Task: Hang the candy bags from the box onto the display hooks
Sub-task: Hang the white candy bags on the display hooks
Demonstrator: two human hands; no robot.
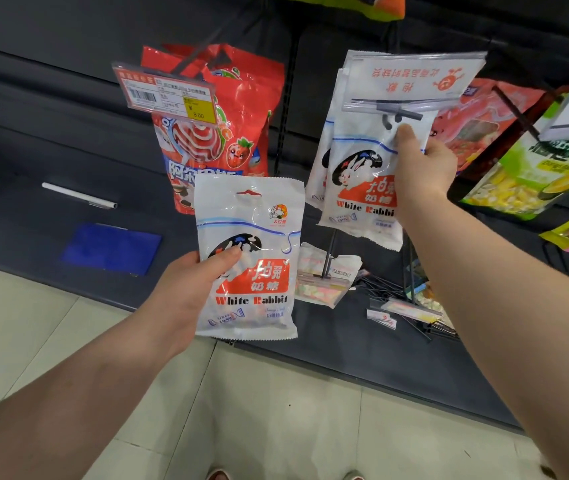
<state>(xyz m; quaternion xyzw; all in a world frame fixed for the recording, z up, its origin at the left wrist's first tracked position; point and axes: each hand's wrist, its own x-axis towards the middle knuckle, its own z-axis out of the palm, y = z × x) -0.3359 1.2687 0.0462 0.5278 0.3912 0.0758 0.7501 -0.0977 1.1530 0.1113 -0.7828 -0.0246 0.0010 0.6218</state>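
Bags look light, soft and crinkly, the film likely slippery, with loose contents so the body flexes. Left hand pinches the spare White Rabbit bag mid-body, thumb on front, at frame centre. Right hand pinches the upper White Rabbit bag near its top at the display hook, 1 o'clock from the spare. Best hold is the stiffer top seal beside the hang hole.

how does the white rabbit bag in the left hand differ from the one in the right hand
The left-hand bag is held low and free; the right-hand bag is held up at the hook. The left-hand bag's hang hole shows; the right-hand bag's top is hidden behind a sign. Both share the same White Rabbit print.
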